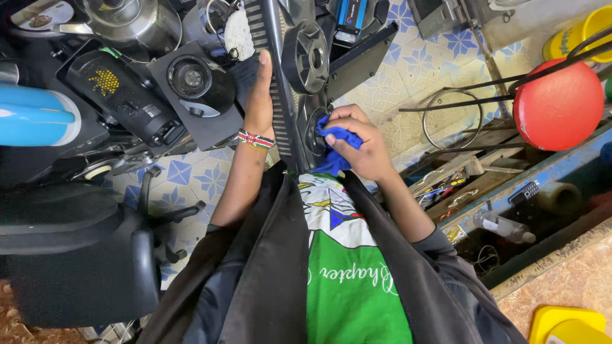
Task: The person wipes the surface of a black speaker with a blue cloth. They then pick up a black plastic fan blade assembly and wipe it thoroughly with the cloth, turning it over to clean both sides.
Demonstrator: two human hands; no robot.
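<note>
A long black panel point(273, 76) with ribbed vents and two round speaker-like rings stands upright in front of me. My left hand point(260, 95) lies flat against its left edge and holds it; a beaded bracelet circles that wrist. My right hand point(357, 143) is closed on a bunched blue cloth point(334, 148), which presses against the lower round ring point(314, 130) of the panel. The upper ring point(307, 57) is uncovered. My green and white shirt and dark jacket fill the bottom of the view.
Black speakers point(191, 89) and other electronics crowd the left, with a metal kettle point(137, 22) and a blue cylinder point(38, 114). A black office chair point(83, 255) stands lower left. At right are a red ball point(560, 105), a blue tool tray point(510, 204) and yellow containers point(567, 325).
</note>
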